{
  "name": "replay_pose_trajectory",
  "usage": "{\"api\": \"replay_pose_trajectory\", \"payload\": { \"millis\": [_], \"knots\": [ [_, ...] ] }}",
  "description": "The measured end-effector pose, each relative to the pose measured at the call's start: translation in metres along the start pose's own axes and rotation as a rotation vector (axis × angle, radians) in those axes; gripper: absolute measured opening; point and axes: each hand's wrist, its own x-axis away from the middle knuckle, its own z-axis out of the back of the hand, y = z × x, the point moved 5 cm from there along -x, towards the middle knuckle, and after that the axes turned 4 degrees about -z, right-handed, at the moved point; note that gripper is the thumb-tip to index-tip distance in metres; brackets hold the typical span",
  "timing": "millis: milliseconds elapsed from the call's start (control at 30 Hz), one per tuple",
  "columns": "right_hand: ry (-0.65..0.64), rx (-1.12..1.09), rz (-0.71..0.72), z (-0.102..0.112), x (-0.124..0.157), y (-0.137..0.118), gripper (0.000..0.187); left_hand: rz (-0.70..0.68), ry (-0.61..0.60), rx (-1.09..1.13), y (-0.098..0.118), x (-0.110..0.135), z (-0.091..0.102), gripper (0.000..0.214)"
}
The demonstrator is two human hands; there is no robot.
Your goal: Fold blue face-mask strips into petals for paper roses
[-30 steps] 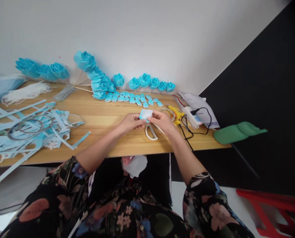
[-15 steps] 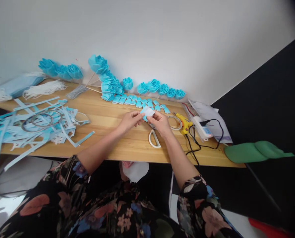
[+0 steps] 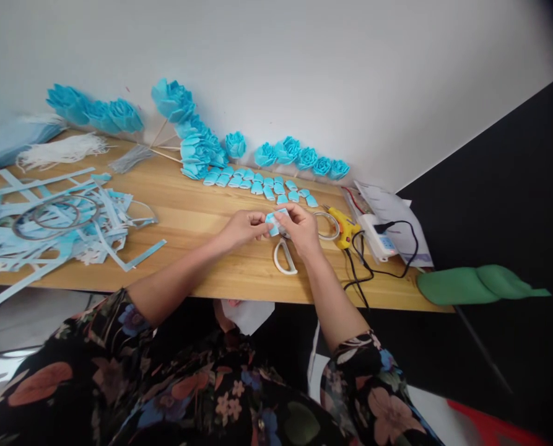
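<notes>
Both my hands meet over the middle of the wooden table (image 3: 202, 217). My left hand (image 3: 243, 228) and my right hand (image 3: 299, 228) pinch a small light-blue piece of material (image 3: 273, 221) between their fingertips, folded smaller between them. White-handled scissors (image 3: 283, 257) lie on the table just below my right hand. A row of several small folded blue petals (image 3: 257, 183) lies beyond my hands, and finished blue flowers (image 3: 299, 155) stand along the wall.
A yellow glue gun (image 3: 342, 224) with a black cable (image 3: 373, 263) lies right of my hands, beside a roll of tape (image 3: 328, 225) and papers (image 3: 392, 210). A heap of blue strips (image 3: 57, 223) covers the left side. A green object (image 3: 475, 284) juts off the right end.
The blue piece has gone from a flat rectangle held up to a smaller folded shape, lower between my fingers. The camera view has shifted slightly.
</notes>
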Motion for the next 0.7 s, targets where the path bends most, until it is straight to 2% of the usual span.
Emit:
{"api": "replay_pose_trajectory", "payload": {
  "millis": [200, 433, 533, 700],
  "knots": [
    [0.043, 0.041, 0.064, 0.002, 0.002, -0.003, 0.031, -0.079, -0.036, 0.007, 0.000, 0.000, -0.001, 0.026],
    [0.026, 0.141, 0.226, 0.004, 0.006, -0.015, 0.007, -0.038, 0.027, 0.005, -0.002, -0.002, 0.004, 0.026],
    [-0.009, 0.134, 0.283, 0.003, 0.007, -0.018, 0.013, -0.029, 0.033, 0.012, -0.002, -0.002, 0.005, 0.026],
    [-0.040, 0.126, 0.266, 0.002, 0.007, -0.018, 0.015, -0.044, 0.023, 0.017, 0.000, 0.000, 0.005, 0.027]
  ]
}}
